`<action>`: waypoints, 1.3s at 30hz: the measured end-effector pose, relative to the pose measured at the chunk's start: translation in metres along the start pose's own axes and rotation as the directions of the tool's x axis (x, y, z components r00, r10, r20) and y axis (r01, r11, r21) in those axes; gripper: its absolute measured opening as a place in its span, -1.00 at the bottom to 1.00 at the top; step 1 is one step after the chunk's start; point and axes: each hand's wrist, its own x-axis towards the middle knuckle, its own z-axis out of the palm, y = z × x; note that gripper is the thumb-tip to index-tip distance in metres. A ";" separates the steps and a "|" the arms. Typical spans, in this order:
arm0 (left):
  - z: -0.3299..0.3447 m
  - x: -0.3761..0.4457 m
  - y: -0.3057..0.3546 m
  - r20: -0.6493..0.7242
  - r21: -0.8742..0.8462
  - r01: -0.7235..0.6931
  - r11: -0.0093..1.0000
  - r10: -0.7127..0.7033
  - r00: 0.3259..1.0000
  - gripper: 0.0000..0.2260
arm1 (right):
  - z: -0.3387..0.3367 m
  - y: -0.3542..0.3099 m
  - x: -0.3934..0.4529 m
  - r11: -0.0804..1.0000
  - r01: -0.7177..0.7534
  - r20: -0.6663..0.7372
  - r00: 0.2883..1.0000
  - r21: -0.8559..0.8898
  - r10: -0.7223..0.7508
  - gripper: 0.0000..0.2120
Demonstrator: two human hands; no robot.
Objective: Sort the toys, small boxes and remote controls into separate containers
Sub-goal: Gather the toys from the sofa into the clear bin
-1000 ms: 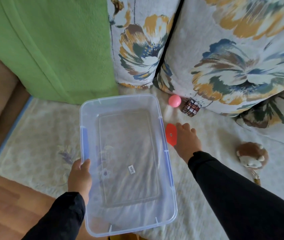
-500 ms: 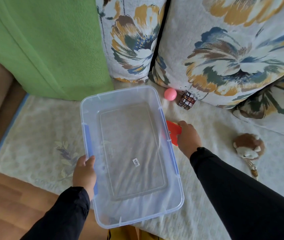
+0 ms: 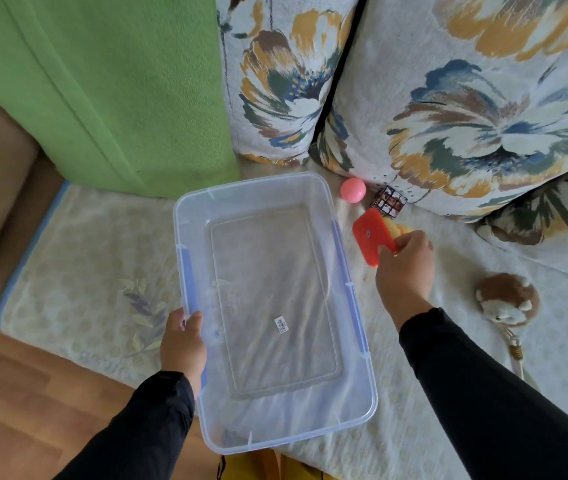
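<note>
While nothing lies in the container yet, the sort looks barely begun.

Progress: the clear plastic container point(image 3: 357, 403) at the centre of the frame holds no toy, only a small sticker on its floor; no other container, small box or remote control shows.

Left to do: pink ball point(image 3: 353, 190) and picture cube point(image 3: 388, 201) sit above and right of the container, against the floral cushion point(image 3: 476, 109); the plush animal point(image 3: 507, 299) lies at the right edge of the frame, well apart from the container.

Right hand point(image 3: 405, 268): fingers curled, pinching the red toy point(image 3: 372, 237) just right of the container's upper right rim, lifted off the cover; a yellow part shows behind the red one.

Left hand point(image 3: 182, 344): grips the container's left rim, thumb over the edge, at lower left of centre.

Judgement: the red toy is likely the first piece bound for the container.
</note>
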 end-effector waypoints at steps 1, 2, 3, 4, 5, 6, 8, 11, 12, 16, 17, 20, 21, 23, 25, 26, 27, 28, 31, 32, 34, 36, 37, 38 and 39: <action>0.000 -0.001 0.001 0.002 0.001 0.004 1.000 -0.004 1.000 -0.57 | -0.006 -0.009 -0.004 0.997 0.075 -0.064 0.995 0.010 -0.074 -0.79; 0.000 -0.001 0.002 -0.004 0.007 0.005 1.000 -0.005 1.000 -0.58 | -0.012 -0.018 -0.011 0.985 0.173 -0.115 0.979 0.008 -0.171 -0.78; 0.000 -0.002 0.004 -0.015 0.023 0.005 1.000 -0.004 1.000 -0.59 | -0.017 -0.026 -0.020 0.960 0.280 -0.145 0.950 0.001 -0.277 -0.77; 0.001 -0.003 0.006 -0.021 0.057 0.003 0.998 -0.001 1.000 -0.61 | -0.020 -0.033 -0.030 0.924 0.382 -0.146 0.914 -0.007 -0.379 -0.78; 0.003 -0.003 0.009 -0.026 0.106 -0.001 0.994 0.004 1.000 -0.62 | -0.020 -0.039 -0.041 0.883 0.470 -0.124 0.875 -0.016 -0.468 -0.80; 0.005 -0.004 0.013 -0.028 0.166 0.000 0.986 0.005 1.000 -0.62 | -0.018 -0.044 -0.053 0.837 0.547 -0.081 0.833 -0.033 -0.548 -0.82; 0.010 -0.005 0.022 -0.033 0.338 0.002 0.941 0.010 0.999 -0.60 | -0.008 -0.048 -0.074 0.728 0.674 0.057 0.737 -0.121 -0.673 -0.84; 0.015 -0.005 0.033 -0.046 0.583 0.010 0.813 0.021 0.999 -0.59 | 0.012 -0.041 -0.083 0.590 0.764 0.345 0.644 -0.261 -0.682 -0.87; 0.015 -0.004 0.034 -0.027 0.650 -0.011 0.760 0.038 0.999 -0.58 | 0.017 -0.039 -0.081 0.602 0.756 0.414 0.649 -0.258 -0.638 -0.87; 0.010 -0.007 0.031 0.123 0.801 -0.167 0.575 0.116 0.986 -0.65 | 0.024 -0.045 -0.051 0.674 0.723 0.427 0.663 -0.153 -0.615 -0.71; 0.008 -0.009 0.028 0.130 0.816 -0.169 0.552 0.110 0.985 -0.64 | 0.026 -0.049 -0.038 0.659 0.730 0.378 0.670 -0.181 -0.639 -0.69; 0.007 -0.007 0.027 0.225 0.903 -0.261 0.341 0.143 0.964 -0.60 | 0.034 -0.063 0.009 0.668 0.680 0.311 0.733 -0.303 -0.605 -0.61; 0.008 -0.005 0.028 0.229 0.902 -0.274 0.334 0.169 0.959 -0.59 | 0.039 -0.066 0.026 0.689 0.652 0.324 0.757 -0.317 -0.567 -0.59; 0.009 -0.003 0.029 0.221 0.912 -0.270 0.310 0.185 0.958 -0.56 | 0.050 -0.067 0.055 0.710 0.629 0.398 0.768 -0.316 -0.503 -0.53; 0.009 -0.002 0.027 0.230 0.907 -0.270 0.323 0.156 0.961 -0.55 | 0.059 -0.066 0.078 0.691 0.643 0.474 0.746 -0.331 -0.467 -0.46; 0.009 -0.001 0.026 0.267 0.919 -0.296 0.261 0.140 0.954 -0.56 | 0.063 -0.065 0.086 0.675 0.655 0.503 0.733 -0.340 -0.457 -0.42; 0.009 0.000 0.025 0.272 0.923 -0.294 0.248 0.118 0.955 -0.58 | 0.066 -0.064 0.091 0.663 0.663 0.529 0.722 -0.347 -0.446 -0.37; 0.009 -0.002 0.027 0.317 0.935 -0.330 0.131 0.110 0.942 -0.60 | 0.068 -0.062 0.094 0.652 0.667 0.550 0.716 -0.360 -0.429 -0.34; 0.009 -0.005 0.029 0.374 0.927 -0.373 -0.037 0.124 0.919 -0.63 | 0.073 -0.053 0.096 0.530 0.684 0.581 0.720 -0.502 -0.379 -0.32; 0.010 -0.006 0.032 0.384 0.922 -0.375 -0.096 0.101 0.918 -0.64 | 0.073 -0.049 0.094 0.498 0.682 0.586 0.725 -0.536 -0.362 -0.34; 0.010 -0.006 0.034 0.364 0.930 -0.357 -0.084 0.100 0.926 -0.64 | 0.070 -0.043 0.090 0.528 0.655 0.594 0.742 -0.541 -0.312 -0.39; 0.010 -0.008 0.033 0.349 0.937 -0.345 -0.058 0.096 0.932 -0.63 | 0.068 -0.039 0.087 0.547 0.650 0.604 0.740 -0.528 -0.297 -0.42; 0.009 -0.011 0.034 0.312 0.949 -0.315 0.028 0.082 0.947 -0.62 | 0.068 -0.038 0.089 0.541 0.656 0.602 0.737 -0.526 -0.309 -0.43; 0.008 -0.010 0.034 0.319 0.946 -0.323 0.024 0.093 0.943 -0.60 | 0.069 -0.038 0.091 0.541 0.661 0.596 0.735 -0.520 -0.325 -0.46; 0.008 -0.012 0.033 0.299 0.946 -0.305 0.110 0.066 0.952 -0.59 | 0.070 -0.037 0.095 0.556 0.655 0.588 0.739 -0.511 -0.329 -0.52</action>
